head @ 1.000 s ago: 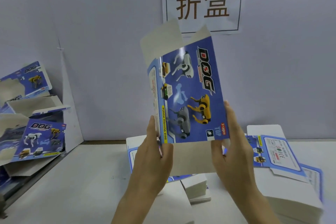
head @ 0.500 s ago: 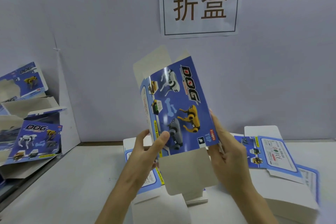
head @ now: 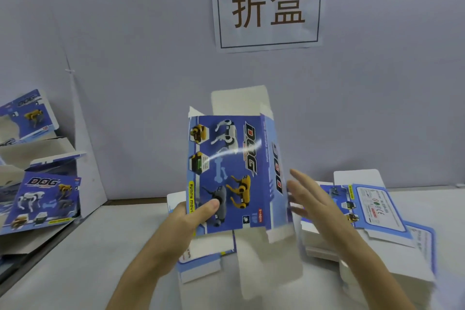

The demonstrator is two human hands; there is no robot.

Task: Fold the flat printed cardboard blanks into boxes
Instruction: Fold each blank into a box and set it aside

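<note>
**Item 1: cardboard box blank**. Blue print, robot dogs and the word "DOG". Held upright in the air above the table, centre of scene, part opened into a sleeve: front panel faces the camera, a narrow side panel turns away on its right. Plain white flaps stand open at the top and hang loose at the bottom.

**Item 2: left hand**. Pinches the blank at its lower left edge, thumb pressed on the printed front, fingers hidden behind.

**Item 3: right hand**. Fingers straight and spread, holding nothing, just beside the blank's right side panel. Blurred; contact with the panel cannot be told.

**Item 4: stack of flat blanks**. On the table at the right, top sheet printed side up.

**Item 5: loose flat blank**. On the table beneath the held one.

**Item 6: pile of boxes**. Far left, leaning against the wall.

**Item 7: paper sign**. On the far wall, two large characters in a frame.
</note>
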